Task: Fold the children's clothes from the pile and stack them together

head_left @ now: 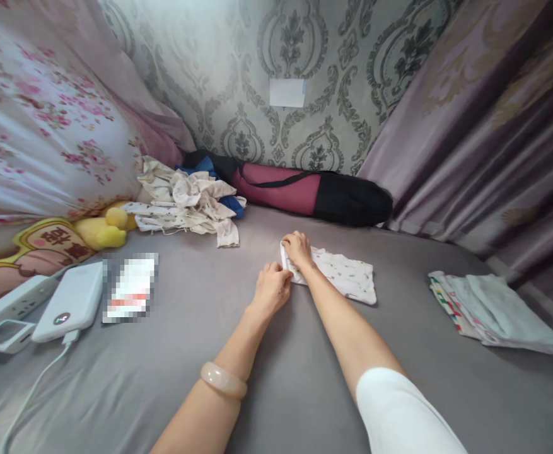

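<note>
A white cloth with a small scattered print (345,272) lies folded in a flat strip on the grey sheet (186,353). My left hand (272,287) pinches its near left corner, fingers pressed together. At the far left corner, my right hand (297,250) has its fingers curled down on the cloth's edge, and my right forearm crosses over part of it. A pale bangle (224,379) circles my left wrist. Whether the cloth is a garment or a plain piece of fabric, I cannot tell.
Crumpled cloths (186,198) are heaped at the back left, beside a long maroon and black bag (280,189) along the wall. Folded cloths (498,309) are stacked at right. A white power bank (70,302), a power strip (14,309) and a yellow plush toy (101,230) lie at left.
</note>
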A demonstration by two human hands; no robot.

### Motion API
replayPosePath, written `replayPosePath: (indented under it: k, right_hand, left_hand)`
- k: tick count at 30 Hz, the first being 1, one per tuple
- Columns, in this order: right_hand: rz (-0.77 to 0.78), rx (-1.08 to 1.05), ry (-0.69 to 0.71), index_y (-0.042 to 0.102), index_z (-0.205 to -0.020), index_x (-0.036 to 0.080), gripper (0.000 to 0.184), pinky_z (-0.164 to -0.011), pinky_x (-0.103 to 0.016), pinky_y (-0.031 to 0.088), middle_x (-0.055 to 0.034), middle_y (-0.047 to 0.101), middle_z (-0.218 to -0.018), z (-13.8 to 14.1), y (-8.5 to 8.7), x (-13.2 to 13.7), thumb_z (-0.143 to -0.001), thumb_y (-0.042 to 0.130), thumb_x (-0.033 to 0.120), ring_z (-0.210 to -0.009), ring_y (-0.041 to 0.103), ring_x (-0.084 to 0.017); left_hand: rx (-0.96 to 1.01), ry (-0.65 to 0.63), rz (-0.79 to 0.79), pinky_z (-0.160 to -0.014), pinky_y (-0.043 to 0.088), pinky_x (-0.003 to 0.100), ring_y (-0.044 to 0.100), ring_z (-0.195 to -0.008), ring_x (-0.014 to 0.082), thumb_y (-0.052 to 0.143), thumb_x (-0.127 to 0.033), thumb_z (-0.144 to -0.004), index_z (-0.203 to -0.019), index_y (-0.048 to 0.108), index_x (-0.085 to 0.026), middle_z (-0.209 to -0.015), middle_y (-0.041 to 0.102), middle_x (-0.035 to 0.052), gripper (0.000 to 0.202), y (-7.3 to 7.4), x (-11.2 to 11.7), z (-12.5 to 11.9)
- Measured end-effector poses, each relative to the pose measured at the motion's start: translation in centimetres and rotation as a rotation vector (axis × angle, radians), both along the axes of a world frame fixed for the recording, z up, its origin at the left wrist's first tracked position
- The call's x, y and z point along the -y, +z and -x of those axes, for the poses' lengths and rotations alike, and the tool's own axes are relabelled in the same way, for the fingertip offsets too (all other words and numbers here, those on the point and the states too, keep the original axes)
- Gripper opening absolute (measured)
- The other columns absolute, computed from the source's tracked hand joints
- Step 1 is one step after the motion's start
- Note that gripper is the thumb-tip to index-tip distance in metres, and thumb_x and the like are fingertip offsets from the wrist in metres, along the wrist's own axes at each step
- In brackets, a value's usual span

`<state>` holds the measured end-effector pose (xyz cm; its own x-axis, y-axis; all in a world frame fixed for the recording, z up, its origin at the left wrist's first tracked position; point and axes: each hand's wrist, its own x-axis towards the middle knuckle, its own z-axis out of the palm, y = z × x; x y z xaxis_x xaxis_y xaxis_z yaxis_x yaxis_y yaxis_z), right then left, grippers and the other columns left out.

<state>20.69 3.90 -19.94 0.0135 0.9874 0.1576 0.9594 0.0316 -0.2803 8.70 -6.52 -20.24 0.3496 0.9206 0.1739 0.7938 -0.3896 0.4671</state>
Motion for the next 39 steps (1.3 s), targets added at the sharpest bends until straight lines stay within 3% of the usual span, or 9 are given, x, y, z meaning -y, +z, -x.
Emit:
replayPosePath:
  k: [6, 10, 12, 18, 24, 29, 32, 36, 39]
  right_hand:
    - [0.086, 0.003, 0.05, 0.057, -0.134, 0.02, 0.045, -0.099, -0.033, 0.038, -0.01, 0.061, -0.13, -0.6, 0.9, 1.6, -0.098, 0.029, 0.02, -0.118, 0.054, -0.024]
    - [-0.106, 0.044, 0.028, 0.037, -0.148, 0.012, 0.054, -0.116, -0.039, 0.018, -0.0113, 0.036, -0.155, -1.4, 1.1, 4.9, -0.096, 0.026, 0.016, -0.143, 0.027, -0.024]
    - [-0.078, 0.062, -0.01, 0.031, -0.15, 0.007, 0.055, -0.118, -0.043, 0.009, -0.0131, 0.025, -0.159, -1.5, 0.5, 6.2, -0.098, 0.026, 0.024, -0.148, 0.015, -0.025]
    - [0.235, -0.007, 0.006, 0.027, -0.151, 0.005, 0.061, -0.119, -0.04, 0.01, -0.0147, 0.022, -0.16, -2.4, -0.1, 7.1, -0.1, 0.02, 0.038, -0.148, 0.016, -0.023]
    - [0.003, 0.018, -0.114, 0.023, -0.152, 0.002, 0.063, -0.12, -0.041, 0.001, -0.014, 0.013, -0.161, -5.1, 0.6, 9.3, -0.1, 0.02, 0.037, -0.15, 0.006, -0.023]
    - [0.157, -0.003, -0.159, 0.023, -0.152, 0.001, 0.066, -0.12, -0.04, 0.006, -0.015, 0.019, -0.16, -6.4, -0.8, 10.5, -0.099, 0.023, 0.04, -0.148, 0.013, -0.025]
    - [0.212, -0.057, -0.129, 0.022, -0.152, 0.003, 0.065, -0.119, -0.038, 0.008, -0.0132, 0.018, -0.161, -7.1, -0.3, 10.6, -0.1, 0.018, 0.041, -0.149, 0.013, -0.023]
    - [0.079, -0.023, -0.204, 0.021, -0.153, 0.003, 0.065, -0.12, -0.039, 0.003, -0.0133, 0.016, -0.161, -8.9, 0.9, 11.6, -0.1, 0.015, 0.04, -0.149, 0.009, -0.022]
    - [0.032, 0.042, -0.275, 0.023, -0.152, 0.002, 0.064, -0.119, -0.041, 0.001, -0.0144, 0.016, -0.161, -10.2, 0.4, 12.6, -0.1, 0.019, 0.038, -0.149, 0.008, -0.024]
  left_hand:
    - [0.05, -0.012, -0.073, -0.087, 0.045, 0.036, 0.055, -0.093, 0.0234, 0.046, -0.02, -0.09, -0.11, 0.071, -0.024, -0.1, 0.061, 0.01, 0.032, -0.9, -0.2, 0.1]
    - [0.11, 0.046, -0.144, -0.093, 0.045, 0.036, 0.054, -0.101, 0.0229, 0.044, -0.015, -0.089, -0.118, 0.065, -0.02, -0.109, 0.06, 0.0108, 0.036, -0.7, -0.2, 0.0]
    - [0.127, 0.051, -0.15, -0.096, 0.045, 0.038, 0.054, -0.107, 0.0237, 0.041, -0.013, -0.09, -0.12, 0.063, -0.018, -0.116, 0.06, 0.0122, 0.037, -0.7, -0.3, 0.0]
    - [0.08, -0.165, -0.116, -0.107, 0.04, 0.041, 0.051, -0.126, 0.0238, 0.038, -0.005, -0.086, -0.138, 0.047, -0.016, -0.135, 0.056, 0.0148, 0.054, -1.8, -0.6, 0.2]
    - [0.008, -0.143, -0.105, -0.107, 0.04, 0.043, 0.052, -0.127, 0.0253, 0.039, -0.012, -0.09, -0.135, 0.051, -0.016, -0.137, 0.055, 0.0166, 0.046, -2.6, -0.6, 0.2]
    - [-0.064, -0.149, -0.105, -0.106, 0.04, 0.043, 0.052, -0.127, 0.0273, 0.039, -0.017, -0.093, -0.13, 0.056, -0.018, -0.138, 0.055, 0.0165, 0.041, -2.2, -0.3, 0.2]
    - [-0.065, -0.155, -0.095, -0.105, 0.041, 0.044, 0.053, -0.127, 0.0277, 0.039, -0.019, -0.093, -0.129, 0.057, -0.019, -0.138, 0.054, 0.017, 0.041, -2.0, -0.2, 0.3]
    - [-0.088, -0.153, -0.103, -0.106, 0.04, 0.044, 0.051, -0.128, 0.0275, 0.039, -0.02, -0.093, -0.13, 0.057, -0.02, -0.139, 0.054, 0.016, 0.041, -2.1, -0.2, 0.3]
    - [-0.111, -0.145, -0.11, -0.106, 0.039, 0.044, 0.05, -0.129, 0.0286, 0.038, -0.021, -0.094, -0.131, 0.057, -0.019, -0.14, 0.053, 0.0167, 0.042, -2.3, -0.3, 0.3]
